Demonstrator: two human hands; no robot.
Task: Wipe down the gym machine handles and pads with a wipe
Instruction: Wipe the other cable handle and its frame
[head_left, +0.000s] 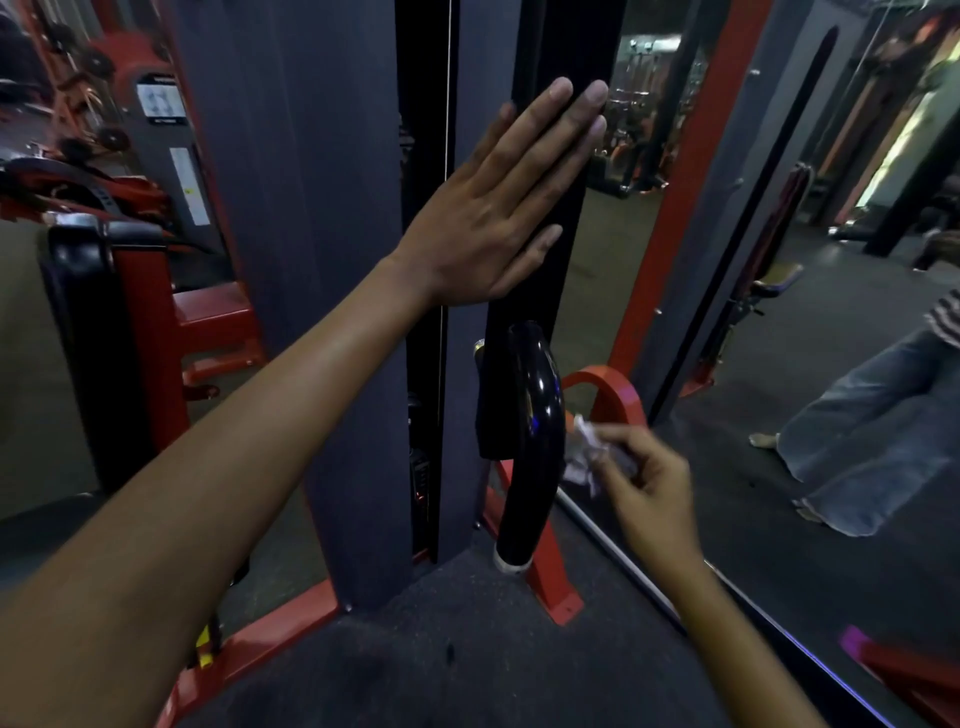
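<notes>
My left hand (498, 208) lies flat and empty on the machine's upright above the glossy black handle (530, 447). My right hand (649, 483) pinches the crumpled wipe (587, 452) just beside it. The wipe looks soft and light, the handle rigid and probably slick.

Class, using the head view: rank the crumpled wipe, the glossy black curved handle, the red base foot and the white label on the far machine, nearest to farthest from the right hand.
1. Wipe, pinched in the right hand.
2. Black curved handle, just to its left.
3. Red base foot, below left on the floor.
4. White label, far upper left.
</notes>
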